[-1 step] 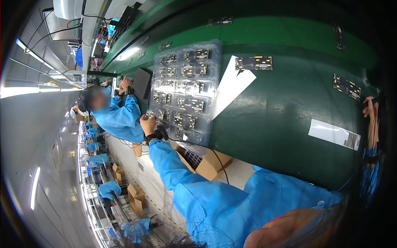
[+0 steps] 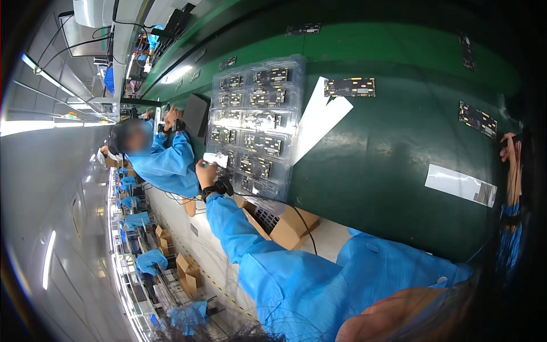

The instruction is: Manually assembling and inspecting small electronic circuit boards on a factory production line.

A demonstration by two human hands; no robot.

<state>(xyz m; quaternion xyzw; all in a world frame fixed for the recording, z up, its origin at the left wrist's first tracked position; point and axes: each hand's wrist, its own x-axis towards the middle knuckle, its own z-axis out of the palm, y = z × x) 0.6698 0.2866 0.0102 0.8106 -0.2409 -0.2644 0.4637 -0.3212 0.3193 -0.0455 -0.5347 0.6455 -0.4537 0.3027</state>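
My left hand (image 2: pixel 206 174) pinches a small circuit board (image 2: pixel 216 159), whose face glints white, at the near left edge of a clear plastic tray (image 2: pixel 293 128). Two columns of dark circuit boards (image 2: pixel 263 143) with gold-coloured pads lie in the tray's compartments. A black band circles my left wrist. At the far right rim, my right hand (image 2: pixel 509 147) has curled fingers near something dark; the bent edge of the picture hides what they hold. The nearest things to it are a loose circuit board (image 2: pixel 477 119) and a white strip (image 2: pixel 460 185).
On the green bench (image 2: pixel 364 188), white paper strips (image 2: pixel 325 122) lie beside the tray, with another board (image 2: pixel 350 87) at their end. More boards (image 2: pixel 303 29) lie farther back. A co-worker (image 2: pixel 162 162) in blue sits at left. Beneath the bench stands a cardboard box (image 2: pixel 293 228); a black cable (image 2: pixel 305 219) hangs there.
My left hand has turned slightly, and the board in it now lies flatter and shines white over the tray's edge. My right hand has stayed where it was.
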